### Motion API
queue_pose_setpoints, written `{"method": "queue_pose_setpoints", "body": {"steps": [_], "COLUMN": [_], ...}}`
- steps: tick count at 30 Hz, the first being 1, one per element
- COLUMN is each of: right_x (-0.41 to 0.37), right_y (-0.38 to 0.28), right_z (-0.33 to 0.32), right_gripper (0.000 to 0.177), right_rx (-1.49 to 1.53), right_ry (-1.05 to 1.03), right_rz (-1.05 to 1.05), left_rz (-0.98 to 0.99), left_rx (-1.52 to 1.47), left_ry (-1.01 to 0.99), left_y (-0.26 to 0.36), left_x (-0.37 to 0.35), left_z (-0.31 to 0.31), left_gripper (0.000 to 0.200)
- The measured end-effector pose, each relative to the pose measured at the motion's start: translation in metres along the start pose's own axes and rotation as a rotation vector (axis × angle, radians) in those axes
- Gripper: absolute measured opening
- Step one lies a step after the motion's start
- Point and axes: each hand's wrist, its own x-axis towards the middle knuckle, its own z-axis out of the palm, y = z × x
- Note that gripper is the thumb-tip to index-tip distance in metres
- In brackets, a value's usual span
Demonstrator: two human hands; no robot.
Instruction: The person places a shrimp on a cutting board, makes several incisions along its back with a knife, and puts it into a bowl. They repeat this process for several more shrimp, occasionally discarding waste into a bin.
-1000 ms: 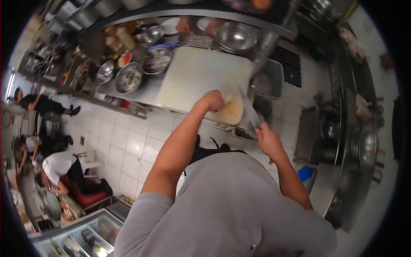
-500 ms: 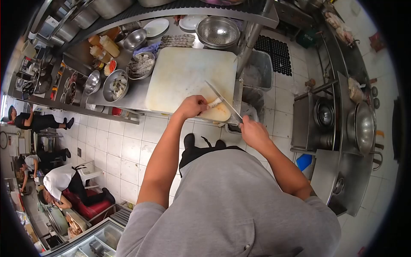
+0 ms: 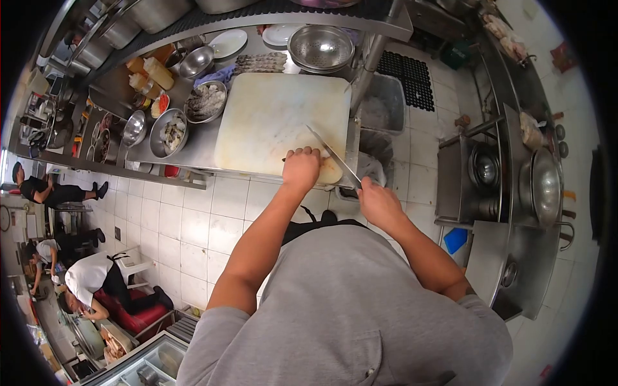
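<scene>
A large white cutting board lies on the steel counter. On its near right corner my left hand is closed with fingers curled over a shrimp. Most of the shrimp is hidden; a pale bit shows beside the blade and a dark tip pokes out on the other side. Gripped by its handle in my right hand is a kitchen knife. Its blade slants up and left across the board, close to my left fingers. Orange stains mark the board by the hand.
Left of the board stand a bowl of shrimp and another metal bowl with pale pieces. Behind it are a row of shrimp and a colander. A grey bin sits right. Several people are at the far left.
My left hand has turned over the shrimp, knuckles now up, and moved slightly right, covering most of it. The knife stays at nearly the same slant in my right hand.
</scene>
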Motion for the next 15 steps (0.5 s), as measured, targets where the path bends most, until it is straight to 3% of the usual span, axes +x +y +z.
{"method": "queue_pose_setpoints", "body": {"steps": [3, 15], "right_x": [0.002, 0.002], "right_y": [-0.001, -0.008], "right_z": [0.000, -0.004], "right_gripper": [0.023, 0.015], "right_rx": [-0.003, -0.052], "right_ry": [-0.021, 0.021], "right_rz": [-0.001, -0.053], "left_rz": [0.001, -0.059], "left_rx": [-0.023, 0.038], "left_ry": [0.095, 0.068], "left_y": [0.000, 0.011], "left_x": [-0.004, 0.006], "left_z": [-0.002, -0.008], "left_gripper": [0.021, 0.020]}}
